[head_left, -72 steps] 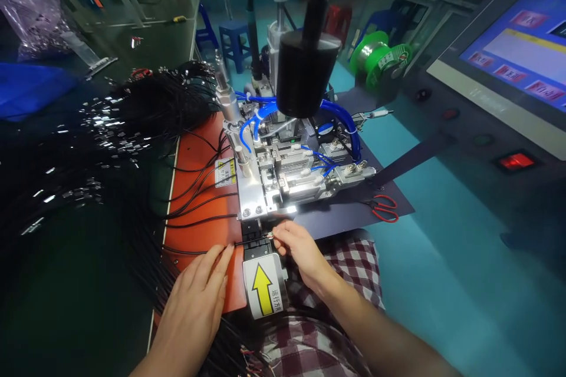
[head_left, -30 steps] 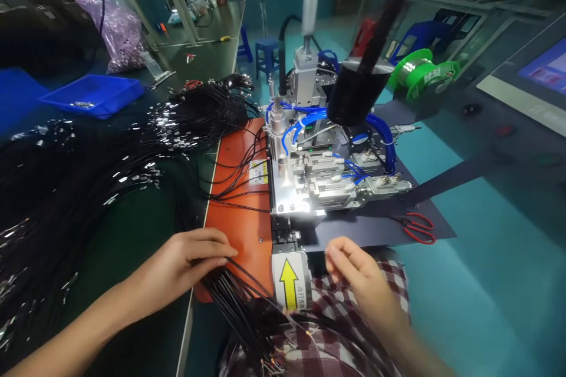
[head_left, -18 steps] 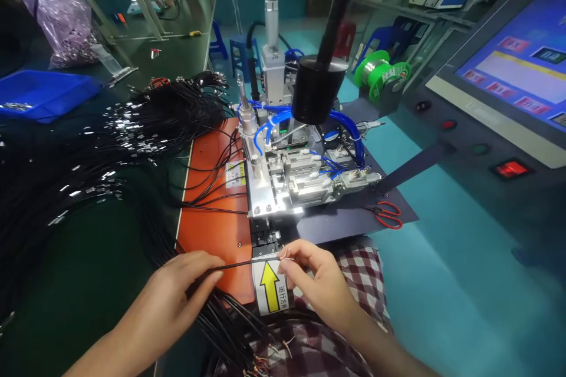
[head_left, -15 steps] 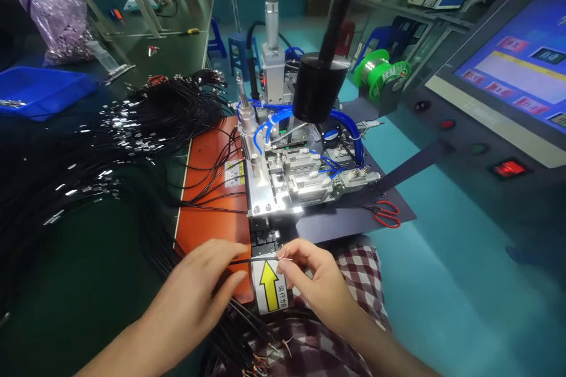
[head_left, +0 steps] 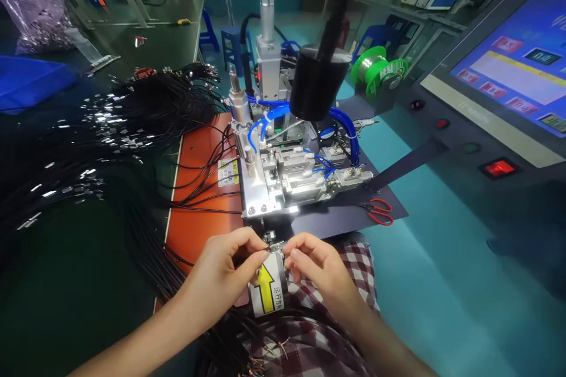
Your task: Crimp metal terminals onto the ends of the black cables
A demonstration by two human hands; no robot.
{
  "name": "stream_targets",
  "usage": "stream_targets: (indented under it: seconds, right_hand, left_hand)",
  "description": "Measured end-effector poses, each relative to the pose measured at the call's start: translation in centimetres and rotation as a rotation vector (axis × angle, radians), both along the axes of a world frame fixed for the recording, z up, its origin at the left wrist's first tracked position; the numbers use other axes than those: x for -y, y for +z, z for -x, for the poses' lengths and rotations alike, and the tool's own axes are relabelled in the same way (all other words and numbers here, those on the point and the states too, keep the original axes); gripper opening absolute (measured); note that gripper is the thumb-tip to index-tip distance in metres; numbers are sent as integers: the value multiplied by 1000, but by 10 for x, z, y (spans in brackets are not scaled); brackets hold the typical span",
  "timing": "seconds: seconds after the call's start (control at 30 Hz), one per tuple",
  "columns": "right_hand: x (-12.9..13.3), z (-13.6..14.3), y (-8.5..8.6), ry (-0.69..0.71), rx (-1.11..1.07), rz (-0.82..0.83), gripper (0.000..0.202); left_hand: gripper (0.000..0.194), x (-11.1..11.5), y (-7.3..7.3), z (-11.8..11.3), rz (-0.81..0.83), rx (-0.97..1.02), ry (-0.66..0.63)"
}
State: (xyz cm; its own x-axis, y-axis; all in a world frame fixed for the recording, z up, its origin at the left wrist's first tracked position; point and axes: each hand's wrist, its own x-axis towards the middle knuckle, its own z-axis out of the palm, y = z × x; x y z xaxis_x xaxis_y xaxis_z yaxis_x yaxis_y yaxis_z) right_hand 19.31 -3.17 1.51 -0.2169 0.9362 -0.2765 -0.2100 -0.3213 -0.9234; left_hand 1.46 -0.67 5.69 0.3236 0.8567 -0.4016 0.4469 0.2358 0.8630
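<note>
My left hand [head_left: 232, 262] is closed, thumb and forefinger pinching a thin black cable at the front of the machine's feed track [head_left: 270, 238]. Just to its right, my right hand [head_left: 321, 265] has its fingertips bent together at the cable's thin wire ends [head_left: 278, 245]. The fingers partly hide those ends. Below both hands is a white label with a yellow arrow [head_left: 266, 291]. Behind them stands the metal machine [head_left: 296, 171] with blue air tubes. More black cables [head_left: 207, 203] run into its left side over an orange board [head_left: 197, 174].
Large bundles of black cables [head_left: 163, 100] cover the left table. Other cables with stripped ends [head_left: 254, 365] lie at my lap. Red-handled scissors [head_left: 380, 212] rest on the machine's plate. A green solder spool [head_left: 378, 70], a black nozzle [head_left: 318, 82] and a control screen [head_left: 517, 65] stand beyond.
My left hand has moved right and closed on the cable near its wire ends. My right hand stays close by, its fingers bent. The view has shifted slightly.
</note>
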Motion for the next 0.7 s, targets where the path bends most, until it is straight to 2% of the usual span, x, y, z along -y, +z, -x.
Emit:
stream_targets:
  seconds: [0.43,0.7]
  right_hand:
    - [-5,15,-3,-27,-124,27,22]
    - [-8,14,-7,-38,-100,13,20]
  left_hand:
    - [16,0,-5,-3,38,97,58]
    - [21,-3,-2,-3,222,106,73]
